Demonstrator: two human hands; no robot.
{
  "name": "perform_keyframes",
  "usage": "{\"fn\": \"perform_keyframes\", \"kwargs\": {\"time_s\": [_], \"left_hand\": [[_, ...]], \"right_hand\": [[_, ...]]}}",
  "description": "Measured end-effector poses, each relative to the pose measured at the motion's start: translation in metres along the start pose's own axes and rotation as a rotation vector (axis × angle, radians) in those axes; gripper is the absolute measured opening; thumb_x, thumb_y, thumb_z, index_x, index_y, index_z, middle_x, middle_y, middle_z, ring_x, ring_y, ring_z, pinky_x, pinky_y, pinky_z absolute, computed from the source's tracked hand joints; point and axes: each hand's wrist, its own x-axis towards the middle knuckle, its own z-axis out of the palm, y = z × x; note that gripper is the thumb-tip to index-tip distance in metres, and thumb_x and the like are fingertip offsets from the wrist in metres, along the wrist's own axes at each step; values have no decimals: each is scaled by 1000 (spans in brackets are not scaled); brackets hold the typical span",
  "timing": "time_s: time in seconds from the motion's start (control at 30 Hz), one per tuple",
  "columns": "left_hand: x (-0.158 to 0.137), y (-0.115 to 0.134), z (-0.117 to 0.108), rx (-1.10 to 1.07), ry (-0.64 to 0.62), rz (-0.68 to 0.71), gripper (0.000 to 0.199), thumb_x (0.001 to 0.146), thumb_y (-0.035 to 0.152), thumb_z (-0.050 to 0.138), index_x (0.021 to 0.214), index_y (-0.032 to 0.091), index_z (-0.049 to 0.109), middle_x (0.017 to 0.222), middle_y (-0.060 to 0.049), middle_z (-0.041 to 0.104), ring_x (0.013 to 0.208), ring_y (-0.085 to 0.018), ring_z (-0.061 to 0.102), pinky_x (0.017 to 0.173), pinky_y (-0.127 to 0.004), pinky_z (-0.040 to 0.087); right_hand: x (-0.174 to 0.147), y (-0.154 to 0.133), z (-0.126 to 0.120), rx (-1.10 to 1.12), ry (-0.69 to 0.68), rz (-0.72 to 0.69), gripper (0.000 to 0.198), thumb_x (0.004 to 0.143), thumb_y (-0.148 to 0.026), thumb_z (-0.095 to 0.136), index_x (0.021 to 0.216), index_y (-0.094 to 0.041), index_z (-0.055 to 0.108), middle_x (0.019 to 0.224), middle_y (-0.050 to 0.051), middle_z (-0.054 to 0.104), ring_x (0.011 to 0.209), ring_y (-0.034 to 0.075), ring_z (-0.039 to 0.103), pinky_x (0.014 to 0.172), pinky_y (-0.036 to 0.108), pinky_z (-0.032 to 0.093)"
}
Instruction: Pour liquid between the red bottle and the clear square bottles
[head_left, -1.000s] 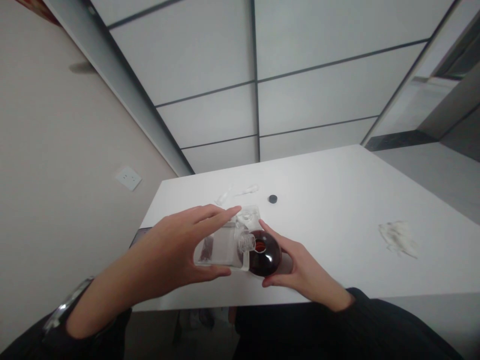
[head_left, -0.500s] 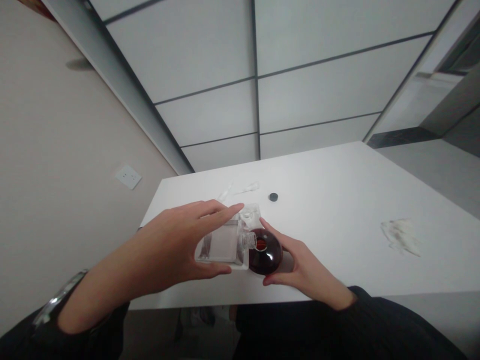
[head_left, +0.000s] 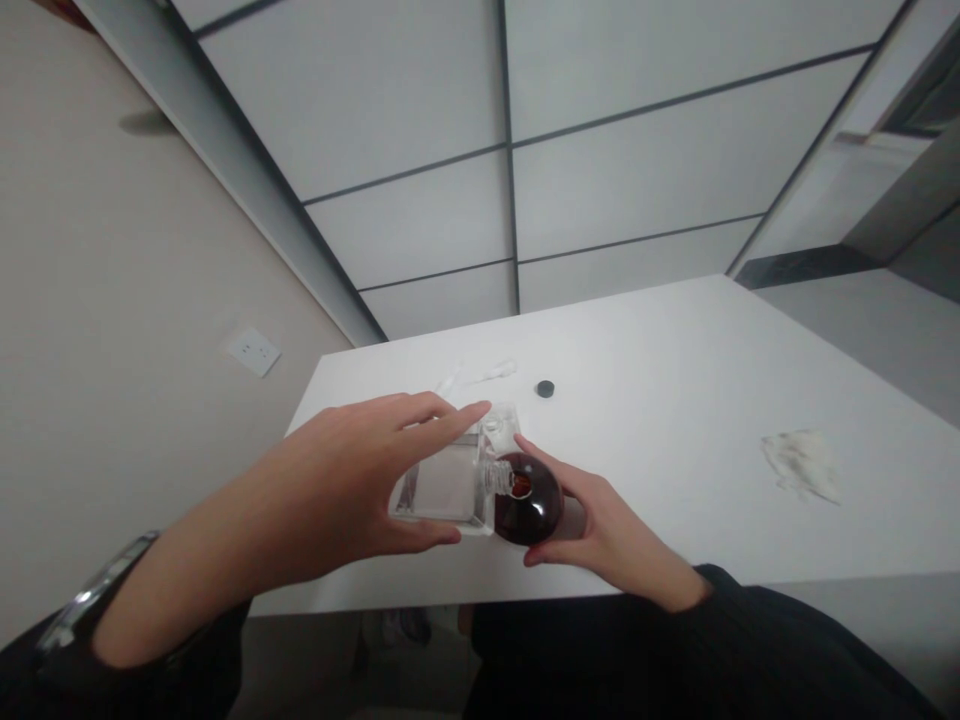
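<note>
The fingers of your left hand [head_left: 367, 475] hold the clear bottle [head_left: 444, 485] across its body, thumb on the near side, a grip that lays it over so its threaded neck points right. The fingers of your right hand [head_left: 589, 515] curve around the brown bottle [head_left: 531, 518], likely to steady it against the clear one and hold its opening in line with that neck. The two mouths meet above the worktop [head_left: 667, 420], though from here you can't be sure whether they touch.

Just past your left fingertips is a clear square piece [head_left: 501, 418], partly hidden; thin clear bits [head_left: 501, 370] lie farther back. The dark cap [head_left: 545, 389] rests beyond both bottles, out of your hands' way. The crumpled tissue [head_left: 804, 465] lies well apart, to your right.
</note>
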Motion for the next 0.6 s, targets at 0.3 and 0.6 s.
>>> {"fn": "perform_keyframes", "kwargs": {"time_s": [0.3,0.6], "left_hand": [[3,2,-4,-12,-25,-12,86,82,44,86,158,27,50,136,-10,72,114,-32,72,93,-41,61],[3,2,-4,-6,-17,0,87,82,44,86,159,29,48,137,-9,71,114,-30,72,93,-38,60]], "right_hand": [[-1,0,1,12,14,10,107,70,-41,96,163,-29,43,158,11,57,150,36,50,126,57,36],[-1,2,1,-4,7,-6,107,70,-41,97,162,-30,45,158,11,57,150,36,50,126,57,36]]}}
